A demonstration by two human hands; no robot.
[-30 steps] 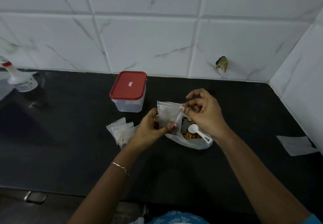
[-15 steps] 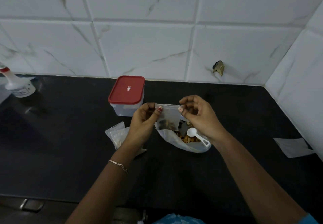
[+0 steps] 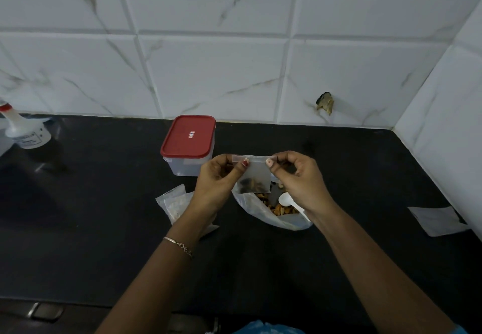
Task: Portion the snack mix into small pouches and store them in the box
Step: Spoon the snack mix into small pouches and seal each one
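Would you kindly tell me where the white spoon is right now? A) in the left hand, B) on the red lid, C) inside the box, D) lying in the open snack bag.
D: the spoon lies in the open snack bag, while the left hand and right hand pinch the top of the pouch.

Black bench (image 3: 104, 229), tiled wall along back and right edges. Red-lidded clear box (image 3: 188, 138) near back edge, centre. Pile of empty pouches (image 3: 173, 203) mid-bench; open snack mix bag (image 3: 260, 212) near, to its right. White paper (image 3: 438, 220) at right edge. Bottle (image 3: 26, 133) near back edge, far left.
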